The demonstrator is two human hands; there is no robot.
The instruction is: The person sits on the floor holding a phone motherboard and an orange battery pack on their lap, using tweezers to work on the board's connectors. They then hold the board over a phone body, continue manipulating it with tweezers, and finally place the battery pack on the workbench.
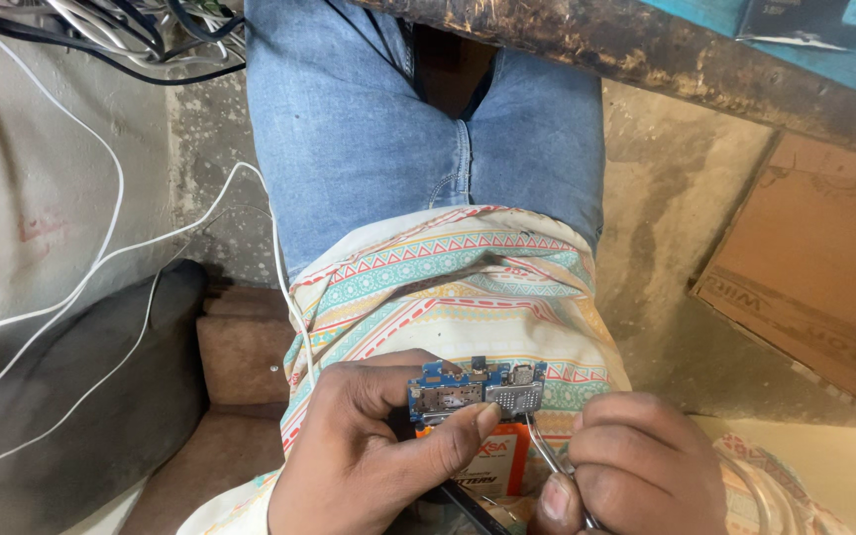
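Note:
My left hand (369,456) pinches a small blue circuit board (476,388) with metal shields between thumb and fingers, holding it above my lap. My right hand (636,466) grips thin metal tweezers (545,451), whose tips reach up to the lower edge of the board. Under the board lies an orange and white battery pack (499,464), partly hidden by my thumb. A dark flat device edge (468,507) shows at the bottom between my hands.
My lap wears blue jeans (369,129) and a patterned shirt (448,277). White and black cables (101,248) run on the left over a dark cushion (81,416). A worn table edge (646,50) crosses above; cardboard (824,267) leans at right.

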